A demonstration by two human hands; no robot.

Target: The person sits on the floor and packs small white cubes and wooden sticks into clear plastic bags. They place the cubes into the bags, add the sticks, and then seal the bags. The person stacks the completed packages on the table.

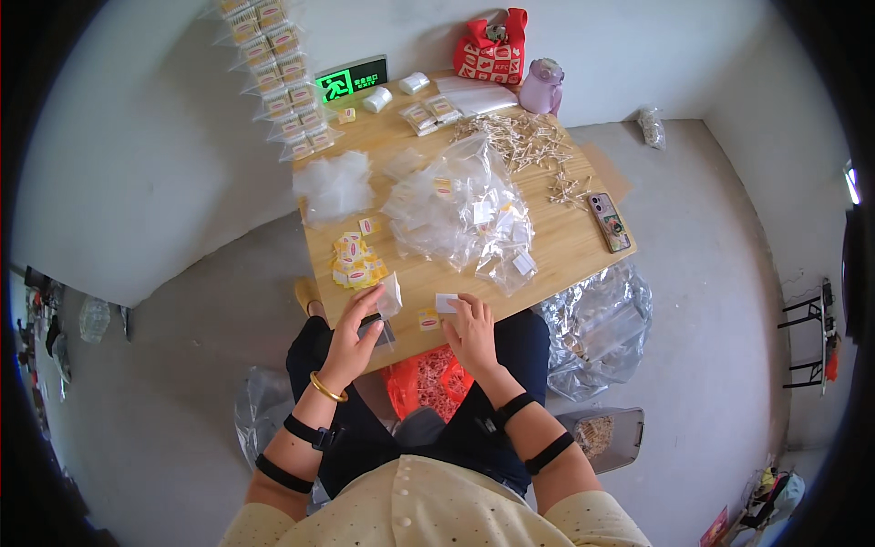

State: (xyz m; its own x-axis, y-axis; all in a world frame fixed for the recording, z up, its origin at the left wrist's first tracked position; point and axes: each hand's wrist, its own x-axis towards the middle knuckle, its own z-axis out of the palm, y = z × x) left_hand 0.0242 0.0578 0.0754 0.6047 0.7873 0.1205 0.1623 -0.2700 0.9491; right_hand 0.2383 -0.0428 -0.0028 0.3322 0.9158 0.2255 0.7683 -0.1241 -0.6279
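My left hand (351, 339), with a gold bangle at its wrist, is at the front edge of the wooden table (415, 342). Its fingers hold a small clear plastic bag (391, 295) that sticks up past the fingertips. To its right, my right hand (471, 333) grips a small white card (446, 303) by the fingertips. A yellow and white label card (428, 319) lies flat just beside the right fingers. Beyond my left hand is a loose heap of yellow label cards (357, 263).
A large clear bag of small packets (465, 210) fills the table's middle. Around it are empty clear bags (335, 185), loose cotton swabs (524, 141), a phone (610, 222), a lilac jug (542, 87) and a red bag (492, 50). A grey bin (624, 439) stands at my right.
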